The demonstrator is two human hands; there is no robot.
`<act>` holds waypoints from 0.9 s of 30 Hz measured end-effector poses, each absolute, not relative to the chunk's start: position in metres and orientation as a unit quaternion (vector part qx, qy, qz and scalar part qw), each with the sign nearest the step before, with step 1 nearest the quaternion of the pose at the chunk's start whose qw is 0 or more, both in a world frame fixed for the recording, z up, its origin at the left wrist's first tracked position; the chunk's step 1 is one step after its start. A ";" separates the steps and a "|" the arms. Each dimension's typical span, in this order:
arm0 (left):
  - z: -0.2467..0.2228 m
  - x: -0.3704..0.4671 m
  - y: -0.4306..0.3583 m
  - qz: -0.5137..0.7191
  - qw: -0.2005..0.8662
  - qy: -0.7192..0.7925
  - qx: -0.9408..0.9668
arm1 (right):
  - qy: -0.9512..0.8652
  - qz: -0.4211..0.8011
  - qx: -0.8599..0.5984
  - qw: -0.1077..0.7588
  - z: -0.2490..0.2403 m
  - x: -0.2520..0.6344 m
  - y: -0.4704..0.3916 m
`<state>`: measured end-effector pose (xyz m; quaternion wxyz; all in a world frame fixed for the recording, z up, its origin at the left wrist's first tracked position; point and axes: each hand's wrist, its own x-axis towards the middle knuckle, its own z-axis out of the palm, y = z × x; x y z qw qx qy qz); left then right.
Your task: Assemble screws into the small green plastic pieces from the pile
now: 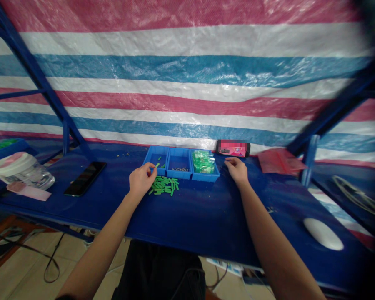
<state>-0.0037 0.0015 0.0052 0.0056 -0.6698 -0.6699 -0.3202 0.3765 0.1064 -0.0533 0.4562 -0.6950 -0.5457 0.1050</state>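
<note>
Green plastic pieces (165, 186) lie in a loose pile on the counter (187, 221), against the front of the left blue bin (148, 157), near the counter's back edge. The left hand (140, 179) is beside them, its grip pinched on one green piece (157, 165) over that bin's front. The middle bin (179, 159) holds small metal parts (181, 169); the right bin (205, 176) holds clear bags of green pieces (203, 160). Right of it, the right hand (236, 168) rests near a pink package (234, 148), fingers curled; whether its grip is closed, I cannot tell. Toward the left end lies a black phone (86, 179).
</note>
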 end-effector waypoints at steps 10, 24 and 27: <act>0.009 -0.003 0.000 -0.286 0.004 -0.695 -0.660 | -0.542 0.112 -0.703 0.447 -0.051 0.375 0.105; 0.002 0.001 0.000 -0.206 -0.057 -0.539 -0.815 | -0.540 0.123 -0.699 0.452 -0.051 0.374 0.105; 0.002 0.001 0.000 -0.157 -0.061 -0.540 -0.824 | -0.538 0.126 -0.702 0.450 -0.051 0.374 0.105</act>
